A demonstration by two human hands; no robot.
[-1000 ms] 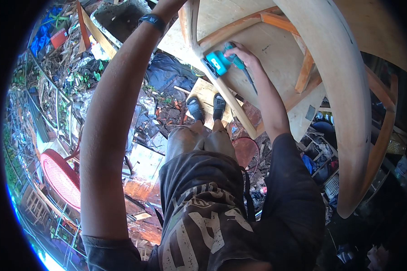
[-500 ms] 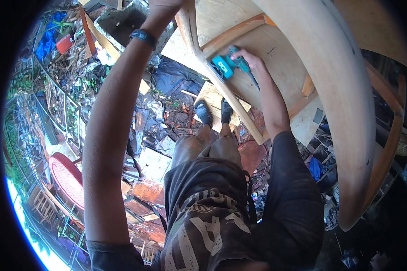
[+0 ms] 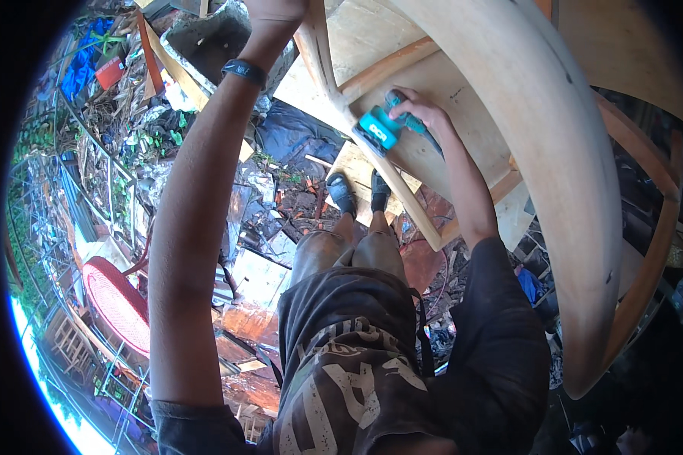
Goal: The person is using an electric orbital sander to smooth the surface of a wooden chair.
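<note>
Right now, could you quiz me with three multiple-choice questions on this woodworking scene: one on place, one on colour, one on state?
1. Where does the sander sit?
A. on the ground
B. against the chair
C. on the red seat

2. What colour is the sander's body?
A. teal
B. yellow
C. white

3. What is the left hand doing?
A. hanging free
B. holding a hammer
C. gripping the chair's rail

Answers: 1 B, the right hand presses it to the wood. 2 A, it shows teal. 3 C, the raised arm ends at the rail.
</note>
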